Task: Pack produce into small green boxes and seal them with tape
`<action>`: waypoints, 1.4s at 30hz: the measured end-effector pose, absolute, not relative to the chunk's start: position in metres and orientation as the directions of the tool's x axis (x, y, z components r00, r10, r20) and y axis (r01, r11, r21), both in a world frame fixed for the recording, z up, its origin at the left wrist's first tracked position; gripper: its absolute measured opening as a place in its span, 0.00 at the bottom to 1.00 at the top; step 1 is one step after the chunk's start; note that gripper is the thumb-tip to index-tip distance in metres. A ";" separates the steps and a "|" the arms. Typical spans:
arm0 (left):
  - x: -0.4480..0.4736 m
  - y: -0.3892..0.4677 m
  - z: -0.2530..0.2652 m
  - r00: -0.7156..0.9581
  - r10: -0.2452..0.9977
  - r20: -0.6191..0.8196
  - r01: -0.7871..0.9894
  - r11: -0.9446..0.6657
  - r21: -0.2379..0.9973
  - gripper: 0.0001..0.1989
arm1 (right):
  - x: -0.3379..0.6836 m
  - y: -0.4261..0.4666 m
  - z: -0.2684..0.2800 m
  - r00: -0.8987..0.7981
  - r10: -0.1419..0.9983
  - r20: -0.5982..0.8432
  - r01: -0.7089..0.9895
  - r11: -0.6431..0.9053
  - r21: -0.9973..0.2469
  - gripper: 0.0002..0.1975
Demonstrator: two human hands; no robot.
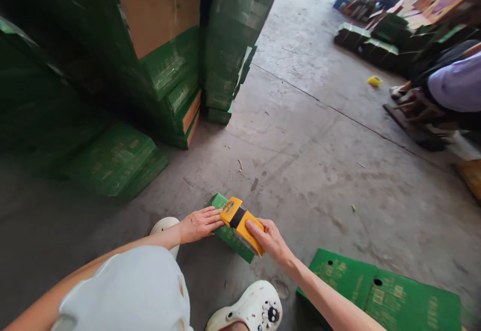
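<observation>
One yellow handheld tool (pixel 244 225), head view, over green box (pixel 232 240): right hand (pixel 271 241) clasps it from four o'clock, thumb on top; left hand (pixel 201 224), fingers extended, lies flat at box's nine-o'clock side, fingertips beside tool's ten-o'clock end.

A green box (pixel 230 236) with pale lettering lies slantwise on the grey floor (pixel 300 171). A yellow tool (pixel 245 225), crossed by a black band, slants the same way over it, hiding part of its top; whether they touch is unclear.
</observation>
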State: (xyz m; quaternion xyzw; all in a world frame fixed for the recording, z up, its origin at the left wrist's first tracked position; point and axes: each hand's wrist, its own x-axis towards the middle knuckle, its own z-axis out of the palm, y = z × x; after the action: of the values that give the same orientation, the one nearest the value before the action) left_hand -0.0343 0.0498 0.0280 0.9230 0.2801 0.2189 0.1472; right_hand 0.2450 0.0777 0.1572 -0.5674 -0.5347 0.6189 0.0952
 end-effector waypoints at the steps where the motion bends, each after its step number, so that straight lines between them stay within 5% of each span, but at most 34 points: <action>1: -0.035 0.050 0.029 0.744 0.585 0.323 0.448 -0.795 0.409 0.26 | 0.240 0.080 0.156 -0.336 0.727 -0.598 0.507 -0.395 -0.766 0.32; 8: -0.048 0.046 0.056 0.668 0.684 0.292 0.386 -0.655 0.650 0.19 | 0.229 0.081 0.152 -0.326 0.762 -0.560 0.637 -0.260 -0.726 0.30; 10: -0.052 0.048 0.063 0.477 0.854 0.209 0.386 -0.416 0.823 0.15 | 0.229 0.080 0.152 -0.324 0.761 -0.562 0.648 -0.254 -0.718 0.31; 12: -0.054 0.055 0.069 0.224 0.972 -0.069 0.283 0.003 0.959 0.14 | 0.229 0.080 0.152 -0.322 0.755 -0.571 0.650 -0.262 -0.713 0.31; 15: -0.053 0.073 0.077 0.182 0.813 -0.553 -0.030 0.567 0.823 0.23 | 0.228 0.081 0.153 -0.309 0.761 -0.570 0.652 -0.267 -0.710 0.31; 17: -0.051 0.084 0.085 0.319 0.681 -0.658 -0.113 0.717 0.687 0.29 | 0.226 0.081 0.154 -0.297 0.760 -0.578 0.655 -0.279 -0.703 0.31; 22: -0.044 0.094 0.101 0.531 0.555 -0.640 -0.109 0.794 0.598 0.33 | 0.225 0.081 0.159 -0.302 0.755 -0.581 0.656 -0.278 -0.702 0.29; 35: -0.029 0.094 0.095 0.343 0.634 -0.693 -0.044 0.748 0.662 0.27 | 0.226 0.081 0.157 -0.319 0.750 -0.579 0.649 -0.272 -0.710 0.29; 42: -0.035 0.089 0.095 0.434 0.610 -0.663 -0.089 0.761 0.642 0.27 | 0.227 0.081 0.157 -0.326 0.742 -0.585 0.648 -0.276 -0.710 0.29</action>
State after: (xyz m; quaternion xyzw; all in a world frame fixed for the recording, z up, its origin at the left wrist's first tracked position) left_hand -0.0348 0.0892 0.0947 0.2683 0.4855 0.2176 0.8031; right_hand 0.2270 0.0809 0.1565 -0.5788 -0.6002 0.5503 0.0430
